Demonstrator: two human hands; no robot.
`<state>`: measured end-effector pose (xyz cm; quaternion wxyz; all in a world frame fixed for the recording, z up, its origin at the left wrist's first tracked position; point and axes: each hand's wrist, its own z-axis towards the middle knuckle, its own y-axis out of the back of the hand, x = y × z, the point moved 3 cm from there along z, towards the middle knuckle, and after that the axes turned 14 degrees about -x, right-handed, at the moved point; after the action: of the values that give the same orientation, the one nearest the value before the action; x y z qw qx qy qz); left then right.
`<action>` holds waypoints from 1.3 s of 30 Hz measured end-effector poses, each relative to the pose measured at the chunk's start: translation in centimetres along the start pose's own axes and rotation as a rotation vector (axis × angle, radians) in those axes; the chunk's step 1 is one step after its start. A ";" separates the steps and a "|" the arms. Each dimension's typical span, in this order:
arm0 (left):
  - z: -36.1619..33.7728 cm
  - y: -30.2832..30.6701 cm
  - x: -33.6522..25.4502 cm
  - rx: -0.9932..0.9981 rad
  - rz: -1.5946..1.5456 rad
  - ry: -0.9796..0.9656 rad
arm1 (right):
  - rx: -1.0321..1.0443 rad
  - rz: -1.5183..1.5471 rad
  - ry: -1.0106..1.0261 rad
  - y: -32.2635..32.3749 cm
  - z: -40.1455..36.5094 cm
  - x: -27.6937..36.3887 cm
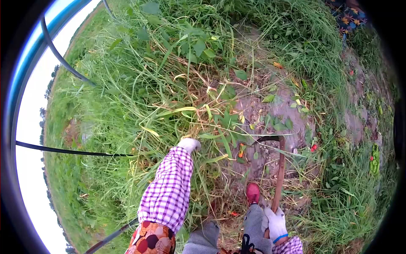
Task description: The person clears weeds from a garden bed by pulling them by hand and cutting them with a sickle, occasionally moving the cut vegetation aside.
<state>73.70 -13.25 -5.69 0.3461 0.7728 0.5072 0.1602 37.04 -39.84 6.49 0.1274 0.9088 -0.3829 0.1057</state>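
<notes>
My left hand [189, 144], in a white glove, reaches forward into tall weeds. Its fingers are closed round a bunch of grass stems [198, 120], partly hidden by leaves. Low on the right, my right hand [277, 223], also gloved in white, grips the lower end of a sickle's wooden handle [279, 173]. The sickle stands with its dark curved blade [267, 138] at the far end, pointing left over the bare soil, partly behind grass blades. A gap of soil lies between the blade and my left hand.
Grey plastic film or soil [292, 114] with cut leaves runs ahead. Red fruits [314, 147] and green peppers [374, 160] lie among grass on the right. Dark hoops [72, 150] and a blue bar stand at left. Another person's flowered clothing [349, 19] shows at top right. My red shoe [253, 193] is below the blade.
</notes>
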 end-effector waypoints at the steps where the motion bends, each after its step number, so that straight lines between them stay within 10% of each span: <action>1: -1.4 2.5 -0.7 -0.143 -0.120 -0.031 | 0.003 0.001 0.006 0.2 -0.4 0.0; 3: -4.5 7.6 -2.1 -0.414 -0.341 -0.143 | -0.022 -0.044 0.066 0.6 -1.1 0.4; 6: -7.2 15.5 -1.2 -0.481 -1.429 0.564 | -0.022 -0.057 0.047 1.0 -2.2 0.8; 15: -13.9 6.6 23.6 -0.826 -0.477 0.733 | -0.027 -0.094 0.116 0.6 -1.6 2.0; 25: -14.5 3.4 33.1 -0.829 -0.309 0.651 | 0.046 -0.417 0.157 -3.3 0.4 2.3; 27: -14.5 0.0 33.4 -0.719 0.085 0.550 | 0.102 -0.371 0.186 -4.3 2.6 0.7; 28: -14.3 0.3 29.0 -0.512 -0.102 0.928 | 0.114 -0.392 0.168 -5.7 2.8 1.1; 31: -12.6 -6.3 27.0 -0.442 -0.112 1.050 | 0.133 -0.365 0.189 -9.9 6.0 0.9; 34: -10.5 -14.0 34.0 -0.511 0.188 0.889 | 0.156 -0.270 0.138 -14.6 10.6 -0.6; 39: -10.2 -3.6 26.9 -0.241 0.430 0.803 | 0.342 -0.012 -0.001 -23.1 16.2 -2.9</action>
<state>76.89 15.46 -3.74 0.1689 0.6916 0.4073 0.5720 53.34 -27.40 -13.14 -0.0287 0.9195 -0.3541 0.1681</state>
